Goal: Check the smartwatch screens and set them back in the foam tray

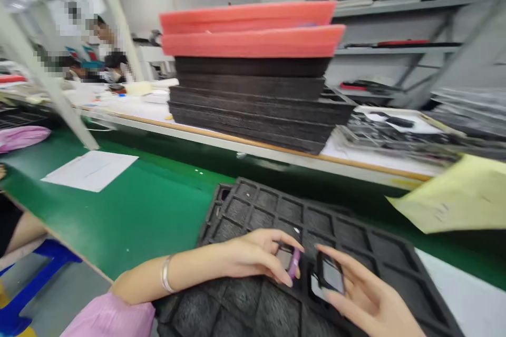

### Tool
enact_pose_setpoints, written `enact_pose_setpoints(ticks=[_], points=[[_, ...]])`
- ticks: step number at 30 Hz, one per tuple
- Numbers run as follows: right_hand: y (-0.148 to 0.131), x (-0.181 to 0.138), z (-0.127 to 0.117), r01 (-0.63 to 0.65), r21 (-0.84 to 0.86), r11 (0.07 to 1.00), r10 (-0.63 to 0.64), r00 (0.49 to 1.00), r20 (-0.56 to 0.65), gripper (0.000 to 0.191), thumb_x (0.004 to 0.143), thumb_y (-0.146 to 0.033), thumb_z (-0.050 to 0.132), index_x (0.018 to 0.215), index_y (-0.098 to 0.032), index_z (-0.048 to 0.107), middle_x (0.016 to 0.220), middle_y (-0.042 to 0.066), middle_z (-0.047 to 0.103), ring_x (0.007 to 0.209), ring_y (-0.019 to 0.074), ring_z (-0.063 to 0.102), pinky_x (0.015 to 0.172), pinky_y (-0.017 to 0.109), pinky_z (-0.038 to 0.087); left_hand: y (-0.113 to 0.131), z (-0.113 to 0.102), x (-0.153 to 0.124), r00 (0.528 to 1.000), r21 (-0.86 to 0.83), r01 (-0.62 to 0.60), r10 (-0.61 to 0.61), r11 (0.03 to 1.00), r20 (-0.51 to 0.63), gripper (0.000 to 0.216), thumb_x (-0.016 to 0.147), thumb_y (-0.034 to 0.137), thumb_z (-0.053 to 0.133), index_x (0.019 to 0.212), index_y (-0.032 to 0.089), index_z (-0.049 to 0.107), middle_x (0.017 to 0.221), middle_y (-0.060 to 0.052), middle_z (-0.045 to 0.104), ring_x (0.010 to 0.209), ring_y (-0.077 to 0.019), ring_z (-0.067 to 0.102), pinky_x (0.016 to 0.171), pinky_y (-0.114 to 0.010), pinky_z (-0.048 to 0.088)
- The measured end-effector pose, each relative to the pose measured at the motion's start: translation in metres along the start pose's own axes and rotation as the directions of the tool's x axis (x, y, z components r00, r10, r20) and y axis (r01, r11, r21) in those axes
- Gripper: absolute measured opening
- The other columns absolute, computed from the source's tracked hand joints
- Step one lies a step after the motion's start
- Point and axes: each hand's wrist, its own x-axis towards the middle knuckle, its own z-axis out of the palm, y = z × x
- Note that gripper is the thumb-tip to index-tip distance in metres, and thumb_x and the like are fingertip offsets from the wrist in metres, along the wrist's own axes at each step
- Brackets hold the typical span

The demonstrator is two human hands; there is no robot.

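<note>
My left hand [263, 255] is closed on a small rounded case with a purple edge [294, 262] and a dark, glossy inside, like a watch case. Between the thumb and fingers of my right hand [361, 287] is a small black case with a shiny grey face [332, 275]. Right below it shows another dark piece with a bright, reflective face [317, 287]; whether my right hand also grips that one I cannot tell. Both hands are over a black foam tray [318, 219] divided into square pockets, and the two held cases are apart.
Behind the tray runs a raised shelf edge [221, 139] bearing stacked black foam trays [253, 97] topped by red foam sheets [253, 42]. Yellow paper [462, 195] juts in at right. A white sheet [90, 170] lies on the green table [158, 210]. Another person's arm [26, 234] is at left.
</note>
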Motion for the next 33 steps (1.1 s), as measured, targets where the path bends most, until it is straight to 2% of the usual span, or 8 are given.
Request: enact_pose_setpoints(ticks=[3, 5, 7, 12, 16, 23, 28, 33], points=[[-0.015, -0.005, 0.011, -0.062, 0.058, 0.996, 0.057, 0.995, 0.081, 0.051, 0.073, -0.027, 0.083, 0.119, -0.019, 0.061, 0.110, 0.010, 0.070, 0.100, 0.0248, 0.070, 0.091, 0.032, 0.058, -0.006, 0.008, -0.012, 1.000, 0.047, 0.019, -0.018, 0.999, -0.009, 0.070, 0.053, 0.004, 0.084, 0.118, 0.015, 0.061, 0.079, -0.005, 0.070, 0.076, -0.0194, 0.070, 0.066, -0.025, 0.052], [-0.018, -0.007, 0.014, -0.077, 0.077, 0.994, 0.070, 0.994, 0.078, 0.052, 0.072, -0.021, 0.082, 0.118, -0.019, 0.058, 0.094, 0.004, 0.069, 0.073, 0.0177, 0.070, 0.060, 0.024, 0.060, -0.008, 0.009, -0.017, 0.997, 0.071, 0.082, -0.081, 0.994, -0.019, 0.065, 0.062, 0.008, 0.082, 0.123, 0.016, 0.059, 0.085, -0.006, 0.069, 0.081, -0.0222, 0.072, 0.064, -0.024, 0.054], [-0.017, -0.008, 0.016, -0.093, 0.112, 0.989, 0.084, 0.993, 0.082, 0.054, 0.073, -0.017, 0.079, 0.122, -0.020, 0.054, 0.095, 0.003, 0.066, 0.061, 0.0138, 0.067, 0.045, 0.020, 0.053, -0.010, 0.009, -0.018, 0.991, 0.104, 0.130, -0.126, 0.986, -0.042, 0.059, 0.067, 0.010, 0.081, 0.122, 0.016, 0.060, 0.088, -0.006, 0.068, 0.081, -0.0210, 0.072, 0.061, -0.021, 0.054], [-0.015, -0.013, 0.020, -0.073, 0.171, 0.983, 0.059, 0.994, 0.091, 0.058, 0.075, -0.011, 0.074, 0.126, -0.021, 0.048, 0.100, 0.004, 0.062, 0.069, 0.0140, 0.067, 0.048, 0.019, 0.054, -0.015, 0.006, -0.017, 0.986, 0.129, 0.124, -0.108, 0.984, -0.128, 0.044, 0.070, 0.009, 0.079, 0.112, 0.015, 0.066, 0.093, -0.005, 0.067, 0.076, -0.0135, 0.070, 0.058, -0.014, 0.051], [-0.011, -0.012, 0.019, -0.044, 0.243, 0.969, 0.024, 0.996, 0.086, 0.051, 0.078, -0.014, 0.071, 0.123, -0.022, 0.049, 0.098, 0.003, 0.060, 0.072, 0.0152, 0.065, 0.046, 0.019, 0.053, -0.016, 0.006, -0.016, 0.974, 0.076, 0.123, -0.106, 0.990, -0.198, 0.037, 0.074, 0.012, 0.074, 0.110, 0.013, 0.065, 0.093, -0.008, 0.068, 0.079, -0.0171, 0.070, 0.065, -0.021, 0.055], [-0.005, -0.011, 0.021, -0.073, 0.271, 0.960, 0.069, 0.997, 0.023, 0.028, 0.090, -0.030, 0.062, 0.115, -0.018, 0.055, 0.079, 0.001, 0.063, 0.054, 0.0146, 0.065, 0.041, 0.020, 0.047, -0.021, 0.004, -0.015, 0.983, -0.049, 0.123, -0.129, 0.991, -0.128, 0.025, 0.081, 0.017, 0.063, 0.105, 0.012, 0.064, 0.094, -0.011, 0.068, 0.086, -0.0225, 0.068, 0.069, -0.029, 0.055], [0.001, -0.010, 0.022, -0.091, 0.229, 0.969, 0.091, 0.996, 0.014, 0.031, 0.089, -0.037, 0.067, 0.111, -0.017, 0.057, 0.074, 0.001, 0.065, 0.047, 0.0117, 0.061, 0.038, 0.017, 0.042, -0.022, 0.004, -0.014, 0.982, -0.066, 0.133, -0.140, 0.989, -0.124, 0.021, 0.081, 0.022, 0.062, 0.101, 0.013, 0.063, 0.092, -0.010, 0.067, 0.079, -0.0219, 0.068, 0.064, -0.027, 0.054], [0.005, -0.012, 0.022, -0.086, 0.258, 0.962, 0.083, 0.996, 0.023, 0.031, 0.095, -0.043, 0.056, 0.112, -0.017, 0.060, 0.070, 0.002, 0.065, 0.050, 0.0163, 0.065, 0.039, 0.021, 0.045, -0.022, 0.004, -0.013, 0.984, -0.033, 0.114, -0.117, 0.993, -0.134, 0.027, 0.086, 0.030, 0.059, 0.108, 0.013, 0.063, 0.094, -0.010, 0.066, 0.075, -0.0203, 0.067, 0.060, -0.026, 0.053]])
